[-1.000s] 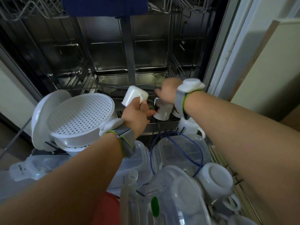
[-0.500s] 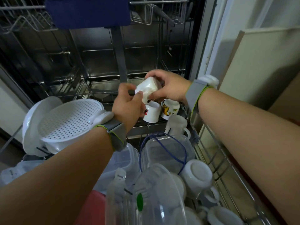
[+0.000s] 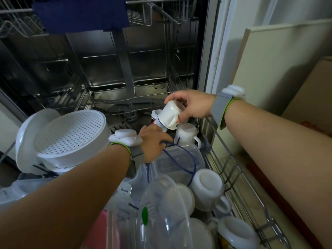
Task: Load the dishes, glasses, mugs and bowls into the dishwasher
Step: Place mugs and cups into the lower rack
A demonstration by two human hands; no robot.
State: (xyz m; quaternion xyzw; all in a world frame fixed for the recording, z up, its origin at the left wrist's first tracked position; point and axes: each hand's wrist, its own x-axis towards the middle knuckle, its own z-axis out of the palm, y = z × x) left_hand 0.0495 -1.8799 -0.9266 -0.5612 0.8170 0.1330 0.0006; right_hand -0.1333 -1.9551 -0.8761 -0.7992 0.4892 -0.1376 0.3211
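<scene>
Dim, cool light leaves the dishwasher cavity in deep shadow, while the wall at right catches brighter light; wide-angle distortion bends the edges, and near forearms blur softly

A home kitchen, seen at an open dishwasher.
The steel dishwasher tub stands open, its pulled-out lower rack crowded with white mugs, a perforated colander and clear plastic containers, beside cream cabinet panels.
</scene>
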